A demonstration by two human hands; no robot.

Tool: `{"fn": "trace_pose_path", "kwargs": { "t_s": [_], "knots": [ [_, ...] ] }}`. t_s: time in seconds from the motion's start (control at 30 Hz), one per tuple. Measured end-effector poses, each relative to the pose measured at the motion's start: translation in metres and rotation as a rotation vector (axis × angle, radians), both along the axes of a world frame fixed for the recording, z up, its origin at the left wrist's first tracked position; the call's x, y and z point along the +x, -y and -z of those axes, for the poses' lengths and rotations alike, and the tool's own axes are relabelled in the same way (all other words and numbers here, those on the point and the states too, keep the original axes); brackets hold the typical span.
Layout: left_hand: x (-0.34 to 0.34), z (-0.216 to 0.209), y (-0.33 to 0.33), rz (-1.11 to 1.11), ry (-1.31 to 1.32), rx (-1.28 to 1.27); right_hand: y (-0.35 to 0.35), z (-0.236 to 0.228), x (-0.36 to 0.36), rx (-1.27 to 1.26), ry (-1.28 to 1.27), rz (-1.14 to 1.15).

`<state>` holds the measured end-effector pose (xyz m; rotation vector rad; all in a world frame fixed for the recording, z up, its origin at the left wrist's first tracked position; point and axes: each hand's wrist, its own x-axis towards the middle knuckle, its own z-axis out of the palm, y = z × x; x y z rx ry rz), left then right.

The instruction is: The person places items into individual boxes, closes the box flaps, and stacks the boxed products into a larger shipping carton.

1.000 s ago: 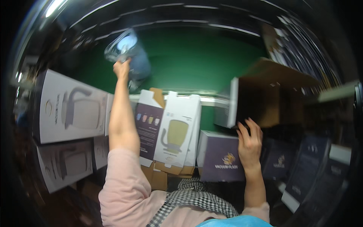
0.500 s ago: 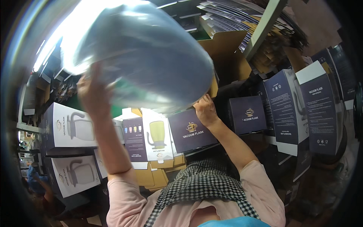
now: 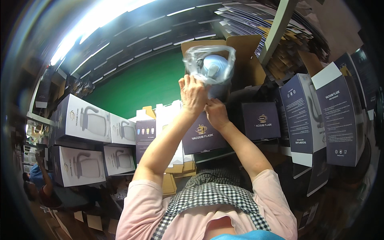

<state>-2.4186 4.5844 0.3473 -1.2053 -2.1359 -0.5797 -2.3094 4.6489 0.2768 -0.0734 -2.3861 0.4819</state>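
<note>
A vacuum flask [image 3: 216, 65] with a pale blue top and a grey part on it stands in a clear plastic bag [image 3: 193, 53]. The loose bag mouth rings the flask's top. My left hand [image 3: 194, 96] is closed on the bag at the flask's near left side. Lower down and to the right, my right hand [image 3: 217, 115] has its fingers closed against the bagged flask's near side; its fingertips are partly hidden. Just below my hands is a dark purple printed box [image 3: 204, 138]. An open brown carton [image 3: 250, 52] rises behind the flask.
White-and-purple flask boxes [image 3: 89, 120] are stacked at the left, and taller open-flapped boxes [image 3: 340, 120] stand at the right. Flat cartons [image 3: 244, 24] pile up at the back beside a pale post [image 3: 279, 30]. A green surface [image 3: 136, 86] lies beyond. Another person [image 3: 40, 180] sits far left.
The bagged flask, held up large and blurred close to the camera before, has moved down and away toward the brown carton. My left hand has come right, next to my right hand.
</note>
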Motion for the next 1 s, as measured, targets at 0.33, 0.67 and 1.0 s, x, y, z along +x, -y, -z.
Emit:
{"fn": "trace_pose_path", "kwargs": {
  "t_s": [0.33,0.67,1.0],
  "knots": [
    [-0.045,0.007,0.022,0.303,0.241,-0.539,0.002,-0.011,-0.002,-0.117,0.028,-0.069],
    [-0.021,-0.015,0.059,0.116,0.529,0.106,-0.015,-0.06,-0.008,0.27,0.164,-0.002],
    [-0.056,0.061,0.072,0.272,0.931,-0.018,-0.049,-0.071,-0.074,0.994,0.374,-0.419]
  ]
}}
